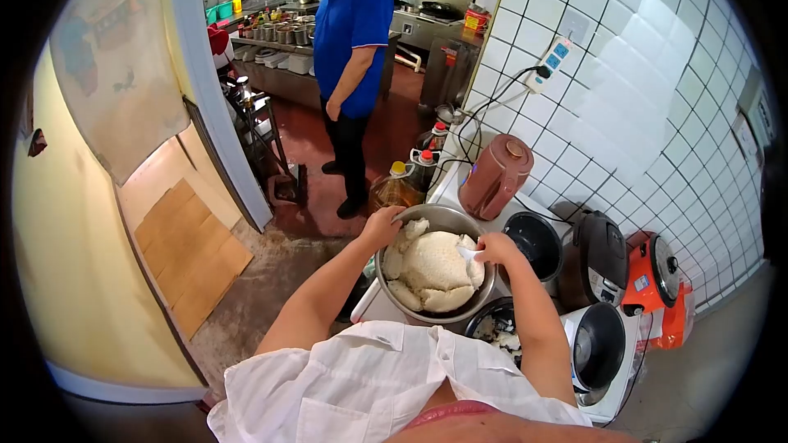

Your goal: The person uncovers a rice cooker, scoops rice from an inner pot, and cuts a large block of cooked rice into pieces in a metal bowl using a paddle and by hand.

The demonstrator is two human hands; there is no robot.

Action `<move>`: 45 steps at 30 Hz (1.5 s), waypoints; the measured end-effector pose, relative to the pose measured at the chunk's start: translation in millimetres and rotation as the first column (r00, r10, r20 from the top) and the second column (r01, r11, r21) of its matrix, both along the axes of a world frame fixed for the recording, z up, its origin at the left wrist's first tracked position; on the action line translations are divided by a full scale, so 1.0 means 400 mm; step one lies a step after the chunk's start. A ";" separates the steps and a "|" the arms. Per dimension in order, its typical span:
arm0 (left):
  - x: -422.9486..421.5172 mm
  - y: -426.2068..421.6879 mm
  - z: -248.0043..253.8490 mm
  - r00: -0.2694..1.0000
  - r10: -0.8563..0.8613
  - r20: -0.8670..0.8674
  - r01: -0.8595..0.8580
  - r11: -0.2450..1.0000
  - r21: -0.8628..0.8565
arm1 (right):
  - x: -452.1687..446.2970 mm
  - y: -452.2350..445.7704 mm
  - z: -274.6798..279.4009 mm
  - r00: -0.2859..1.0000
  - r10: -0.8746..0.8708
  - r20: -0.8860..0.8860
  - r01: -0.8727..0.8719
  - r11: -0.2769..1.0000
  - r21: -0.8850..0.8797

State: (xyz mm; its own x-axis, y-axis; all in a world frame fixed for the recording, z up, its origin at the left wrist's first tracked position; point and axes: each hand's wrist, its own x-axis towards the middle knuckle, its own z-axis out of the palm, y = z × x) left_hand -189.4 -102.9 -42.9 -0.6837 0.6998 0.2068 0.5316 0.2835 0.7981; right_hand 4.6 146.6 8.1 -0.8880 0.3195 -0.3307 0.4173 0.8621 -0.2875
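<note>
A large steel bowl full of cooked white rice stands at the near edge of the white table. My left hand is closed on the bowl's far left rim. In my right hand is a white paddle, its blade against the right side of the rice. The rice lies in a rounded mound with broken lumps along the left side. Just right of the bowl sits a black pot, and below it a dark pot holds rice remains.
A pink kettle, a dark rice cooker, an orange cooker and a black inner pot stand to the right. Oil bottles are beyond the bowl. A person in a blue shirt stands in the kitchen beyond.
</note>
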 end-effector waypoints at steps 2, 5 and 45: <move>0.003 0.000 0.004 1.000 -0.005 0.015 0.005 1.000 0.013 | 0.002 0.000 -0.002 1.000 -0.010 0.006 0.010 1.000 0.002; -0.009 0.007 -0.029 1.000 -0.008 -0.005 0.009 0.999 0.050 | 0.002 0.003 -0.003 1.000 0.008 -0.011 -0.008 1.000 0.020; -0.007 0.003 -0.022 1.000 0.004 -0.030 -0.003 1.000 0.020 | -0.003 0.004 -0.011 1.000 0.022 -0.006 -0.022 0.999 0.033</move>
State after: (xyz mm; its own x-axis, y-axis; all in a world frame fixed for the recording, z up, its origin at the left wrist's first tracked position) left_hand -192.0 -101.7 -51.6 -0.6796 0.6928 0.2410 0.5541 0.2695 0.7876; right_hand 3.2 148.3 3.8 -0.8970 0.3103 -0.3146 0.3962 0.8801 -0.2617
